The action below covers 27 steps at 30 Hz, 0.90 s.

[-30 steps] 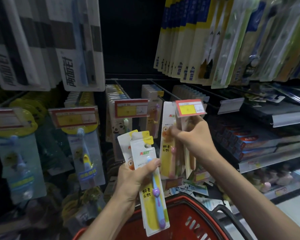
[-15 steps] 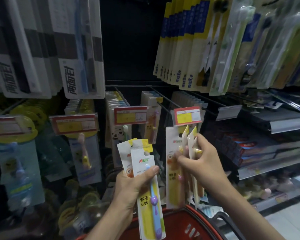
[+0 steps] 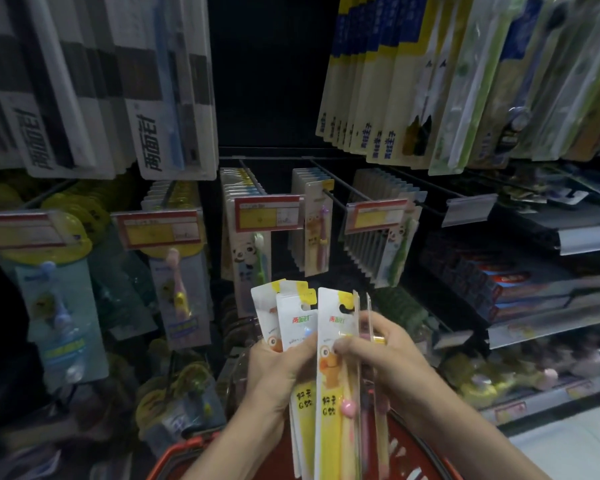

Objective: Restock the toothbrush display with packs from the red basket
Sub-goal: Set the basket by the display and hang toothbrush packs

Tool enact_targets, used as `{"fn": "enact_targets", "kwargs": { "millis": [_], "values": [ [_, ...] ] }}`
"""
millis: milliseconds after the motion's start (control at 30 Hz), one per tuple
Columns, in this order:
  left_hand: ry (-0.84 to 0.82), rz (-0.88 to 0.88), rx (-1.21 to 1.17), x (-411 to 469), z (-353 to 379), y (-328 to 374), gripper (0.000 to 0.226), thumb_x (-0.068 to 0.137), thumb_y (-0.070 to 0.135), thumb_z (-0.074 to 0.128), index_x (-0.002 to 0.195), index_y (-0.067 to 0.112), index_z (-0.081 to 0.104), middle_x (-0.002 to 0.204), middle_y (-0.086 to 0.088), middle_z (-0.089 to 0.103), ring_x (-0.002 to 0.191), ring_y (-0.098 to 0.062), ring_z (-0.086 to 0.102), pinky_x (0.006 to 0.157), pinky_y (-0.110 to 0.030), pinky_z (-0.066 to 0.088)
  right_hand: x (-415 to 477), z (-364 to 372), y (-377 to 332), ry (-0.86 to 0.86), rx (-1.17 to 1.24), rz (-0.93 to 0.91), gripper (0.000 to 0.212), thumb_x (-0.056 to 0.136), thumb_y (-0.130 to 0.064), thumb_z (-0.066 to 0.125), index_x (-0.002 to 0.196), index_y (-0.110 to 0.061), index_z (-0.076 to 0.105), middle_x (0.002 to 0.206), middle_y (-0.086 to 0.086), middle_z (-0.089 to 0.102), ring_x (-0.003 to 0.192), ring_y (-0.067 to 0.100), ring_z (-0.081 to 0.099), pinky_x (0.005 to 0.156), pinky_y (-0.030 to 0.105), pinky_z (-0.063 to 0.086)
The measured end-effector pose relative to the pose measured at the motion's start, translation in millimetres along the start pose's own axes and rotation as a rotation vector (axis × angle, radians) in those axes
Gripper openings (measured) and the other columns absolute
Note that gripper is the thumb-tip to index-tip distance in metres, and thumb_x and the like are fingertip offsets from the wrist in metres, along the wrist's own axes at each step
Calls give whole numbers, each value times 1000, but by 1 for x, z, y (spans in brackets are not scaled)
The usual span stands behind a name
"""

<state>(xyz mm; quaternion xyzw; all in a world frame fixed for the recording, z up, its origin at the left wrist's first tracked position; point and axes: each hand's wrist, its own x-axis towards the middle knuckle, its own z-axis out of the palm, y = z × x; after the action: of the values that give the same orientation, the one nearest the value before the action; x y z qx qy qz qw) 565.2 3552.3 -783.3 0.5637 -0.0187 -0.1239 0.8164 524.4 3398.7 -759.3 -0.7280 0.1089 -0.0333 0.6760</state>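
Dark shelves [image 3: 586,241] on the right hold rows of red and blue boxes [image 3: 499,284], possibly toothpaste; a pale floor [image 3: 568,455] shows beneath them.

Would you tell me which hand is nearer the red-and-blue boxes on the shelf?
Right: the right hand is down-left of the red-and-blue boxes; the left hand lies farther left.

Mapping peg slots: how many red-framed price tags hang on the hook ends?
4, in one row: far-left tag, second tag left of centre, centre tag, right tag. The clear holder further right carries no red tag. Packs may hide others.
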Motion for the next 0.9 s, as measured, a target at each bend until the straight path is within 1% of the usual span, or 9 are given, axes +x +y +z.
{"fn": "enact_targets", "kwargs": {
  "millis": [133,233,267,367,500,567,700,833,900],
  "values": [
    [22,-95,-111,-7,2,-3,37,66,19,83,99,3,82,93,-29,77,70,-35,75,58,-38,62,-1,13,5,37,8,-12,33,70,-26,78,102,-21,72,99,18,77,87,31,77,75,45,62],
    [46,-196,-221,-11,0,-5,44,69,23,81,107,1,80,90,-26,77,64,-32,74,55,-36,60,-4,19,3,13,-2,3,29,78,-17,79,105,-10,70,86,16,75,64,17,72,52,24,56],
    [38,-231,-253,-12,0,-5,46,70,25,81,109,1,79,90,-24,76,64,-32,73,56,-36,60,-5,21,3,19,-1,19,24,83,-11,78,105,-8,69,84,18,74,62,19,71,51,25,57],
    [20,-316,-302,-11,-3,-8,54,67,32,84,111,1,79,90,-23,73,64,-33,70,58,-37,58,-5,26,7,44,-13,72,18,87,-7,72,105,-8,70,90,20,75,78,35,76,73,48,63],
    [-9,-394,-335,-16,-4,-9,53,80,41,81,115,2,77,82,-16,66,63,-31,63,56,-37,54,-4,30,12,60,-20,102,17,86,-5,71,103,-7,70,85,17,75,72,26,74,68,41,62],
    [-16,-428,-317,-17,1,-1,49,84,44,77,108,2,80,79,-17,67,62,-32,65,53,-36,56,-5,31,13,59,-17,114,17,84,-6,71,101,-8,71,82,15,75,70,25,73,65,39,61],
    [-21,-320,-279,-11,0,6,46,105,27,53,74,-4,66,47,-14,64,32,-19,62,29,-21,43,-5,31,15,45,-26,133,16,84,-7,71,100,-8,70,79,10,74,67,23,73,56,32,57],
    [-100,-481,-382,-19,-1,-2,54,99,50,60,115,2,78,83,-15,71,57,-27,67,49,-32,51,-6,30,14,35,-32,149,16,85,-6,70,101,-6,69,76,9,72,63,21,72,51,27,54],
    [-140,-512,-443,-17,-4,-11,60,92,57,64,122,7,77,92,-15,70,64,-29,67,53,-35,53,-6,31,15,42,-41,144,16,85,-6,71,101,-6,69,76,11,73,63,24,72,49,28,53]
  ]
}}
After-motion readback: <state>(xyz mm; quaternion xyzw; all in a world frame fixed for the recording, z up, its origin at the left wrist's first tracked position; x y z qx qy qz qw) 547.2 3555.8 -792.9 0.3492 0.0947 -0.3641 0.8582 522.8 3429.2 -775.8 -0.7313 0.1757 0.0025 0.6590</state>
